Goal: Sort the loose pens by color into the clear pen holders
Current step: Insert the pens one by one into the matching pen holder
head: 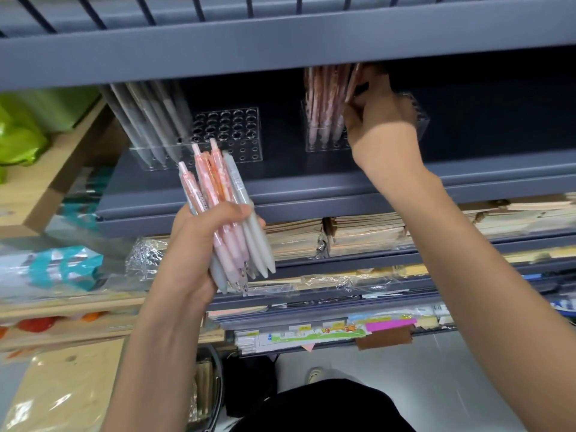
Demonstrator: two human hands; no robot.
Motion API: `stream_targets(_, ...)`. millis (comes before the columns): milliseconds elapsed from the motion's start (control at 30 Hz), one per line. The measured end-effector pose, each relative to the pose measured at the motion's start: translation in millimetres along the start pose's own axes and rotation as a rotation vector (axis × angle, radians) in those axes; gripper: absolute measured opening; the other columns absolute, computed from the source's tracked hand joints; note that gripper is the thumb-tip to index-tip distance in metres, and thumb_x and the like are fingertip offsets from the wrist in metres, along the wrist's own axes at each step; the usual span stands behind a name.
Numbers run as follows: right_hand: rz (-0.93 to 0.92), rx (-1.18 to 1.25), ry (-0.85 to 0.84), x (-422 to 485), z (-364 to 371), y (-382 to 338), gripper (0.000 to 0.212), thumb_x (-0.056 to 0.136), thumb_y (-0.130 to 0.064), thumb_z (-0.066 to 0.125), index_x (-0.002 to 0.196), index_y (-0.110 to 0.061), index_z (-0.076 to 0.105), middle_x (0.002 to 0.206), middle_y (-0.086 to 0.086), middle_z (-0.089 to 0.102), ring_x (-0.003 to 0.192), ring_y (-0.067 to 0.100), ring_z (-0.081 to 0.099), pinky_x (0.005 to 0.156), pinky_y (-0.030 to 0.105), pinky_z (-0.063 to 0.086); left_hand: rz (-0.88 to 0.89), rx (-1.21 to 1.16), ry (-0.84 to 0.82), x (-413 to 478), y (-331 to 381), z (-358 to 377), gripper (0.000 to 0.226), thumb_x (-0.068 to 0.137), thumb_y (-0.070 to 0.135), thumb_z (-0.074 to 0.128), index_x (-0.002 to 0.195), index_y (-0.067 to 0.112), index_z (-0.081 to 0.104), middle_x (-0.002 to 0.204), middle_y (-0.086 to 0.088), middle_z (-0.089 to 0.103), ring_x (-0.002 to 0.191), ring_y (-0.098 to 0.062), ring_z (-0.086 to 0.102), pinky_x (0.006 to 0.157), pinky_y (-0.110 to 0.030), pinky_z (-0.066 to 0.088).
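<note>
Clear left holder (232, 135) on the shelf (311, 188) keeps grey pens (149, 120) at its left end; the right holder (324, 147), well apart, keeps pink pens (324, 98). I see my right hand (380, 120) pinching one pink pen (353, 84) at that holder, while my left hand (193, 244) grips a mixed pink-and-grey bundle (218, 194) below.

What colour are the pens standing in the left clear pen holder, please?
Pale grey pens in the clear perforated holder; head view.
</note>
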State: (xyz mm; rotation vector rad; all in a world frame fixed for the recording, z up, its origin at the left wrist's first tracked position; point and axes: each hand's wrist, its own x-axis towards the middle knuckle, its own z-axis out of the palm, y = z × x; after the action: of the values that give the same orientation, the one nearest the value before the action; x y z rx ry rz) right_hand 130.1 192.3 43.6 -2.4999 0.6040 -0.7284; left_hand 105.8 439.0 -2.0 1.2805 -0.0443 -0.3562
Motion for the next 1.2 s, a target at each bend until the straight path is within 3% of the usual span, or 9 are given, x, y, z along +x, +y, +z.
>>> stream_targets(300, -0.06, -0.23, -0.019, 3.3, 2.5, -2.9, 0.034, 0.095, -0.007, 0.051, 0.129, -0.007, 0.047, 0.107, 0.019, 0.065, 0.098, 0.04, 0.06, 0.073, 0.035, 0.041, -0.039, -0.01, -0.012, -3.7, 4.9, 1.4, 0.034, 0.067, 0.015, 0.072, 0.098, 0.002, 0.066, 0.071, -0.009, 0.072, 0.064, -0.02, 0.071, 0.057, -0.027, 0.057)
stream_targets(500, -0.083, -0.021, 0.047, -15.4, -4.6, 0.1, 0.047, 0.095, -0.018, 0.054, 0.141, -0.014, 0.043, 0.106, 0.011, 0.069, 0.098, 0.033, 0.063, 0.086, 0.042, 0.051, -0.058, -0.041, -0.006, -4.6, 6.9, -3.2, 0.046, 0.066, 0.016, 0.073, 0.108, 0.0, 0.064, 0.074, -0.011, 0.074, 0.066, -0.02, 0.073, 0.056, -0.026, 0.057)
stream_targets(600, -0.056, 0.22, 0.153, -39.5, -15.4, -4.6, 0.03, 0.09, -0.022, 0.061, 0.12, -0.019, 0.06, 0.09, -0.002, 0.07, 0.087, 0.023, 0.066, 0.084, 0.04, 0.052, -0.066, -0.063, 0.019, -3.3, 7.0, -6.6, 0.055, 0.065, 0.016, 0.075, 0.115, -0.002, 0.063, 0.081, -0.014, 0.073, 0.069, -0.021, 0.073, 0.059, -0.029, 0.058)
stream_targets(700, 0.063, 0.53, -0.106, -76.6, -19.8, -18.9, 0.005, 0.087, -0.028, 0.067, 0.084, -0.023, 0.066, 0.072, -0.003, 0.072, 0.066, 0.013, 0.069, 0.068, 0.035, 0.057, -0.064, -0.104, 0.039, -1.4, 8.6, -8.7, 0.055, 0.064, 0.014, 0.077, 0.114, -0.003, 0.062, 0.081, -0.016, 0.072, 0.069, -0.022, 0.073, 0.059, -0.028, 0.058)
stream_targets(767, 0.112, 0.679, -0.396, -105.5, -15.9, -28.7, 0.015, 0.086, -0.029, 0.073, 0.08, -0.016, 0.068, 0.07, 0.002, 0.073, 0.059, 0.014, 0.069, 0.059, 0.028, 0.055, -0.057, -0.115, 0.031, -0.2, 9.7, -8.6, 0.046, 0.064, 0.012, 0.077, 0.106, 0.0, 0.063, 0.074, -0.012, 0.072, 0.066, -0.022, 0.072, 0.058, -0.028, 0.057)
stream_targets(833, 0.135, 0.741, -0.555, -127.9, -10.0, -39.7, 0.019, 0.082, -0.028, 0.078, 0.082, -0.01, 0.07, 0.069, 0.006, 0.072, 0.059, 0.015, 0.069, 0.057, 0.027, 0.056, -0.051, -0.106, 0.015, 1.2, 9.9, -9.4, 0.038, 0.065, 0.011, 0.077, 0.099, 0.002, 0.063, 0.068, -0.009, 0.069, 0.063, -0.021, 0.07, 0.058, -0.03, 0.058)
stream_targets(967, 0.197, 0.789, -0.571, -144.5, 1.6, -56.1, 0.022, 0.075, -0.019, 0.084, 0.087, -0.008, 0.069, 0.072, 0.009, 0.071, 0.057, 0.017, 0.065, 0.058, 0.033, 0.059, -0.058, -0.109, -0.006, 0.9, 10.4, -12.5, 0.037, 0.069, 0.009, 0.077, 0.101, 0.0, 0.06, 0.072, -0.017, 0.063, 0.06, -0.025, 0.066, 0.056, -0.036, 0.057)
stream_targets(1100, 0.237, 0.838, -0.577, -147.9, 6.9, -64.6, 0.017, 0.077, -0.011, 0.082, 0.088, -0.01, 0.069, 0.067, 0.004, 0.069, 0.052, 0.017, 0.063, 0.051, 0.027, 0.053, -0.005, -0.07, 0.023, 1.7, 9.2, -16.8, 0.013, 0.081, 0.004, 0.074, 0.088, 0.009, 0.063, 0.061, -0.002, 0.061, 0.058, -0.016, 0.064, 0.055, -0.03, 0.057)
stream_targets(1200, 0.257, 0.892, -0.564, -149.4, 11.8, -69.1, 0.015, 0.079, -0.005, 0.078, 0.089, -0.01, 0.068, 0.064, 0.003, 0.068, 0.049, 0.016, 0.062, 0.049, 0.026, 0.051, 0.003, -0.061, 0.052, 2.0, 11.2, -20.8, 0.01, 0.083, 0.005, 0.072, 0.085, 0.01, 0.063, 0.057, 0.002, 0.061, 0.055, -0.013, 0.064, 0.051, -0.026, 0.053)
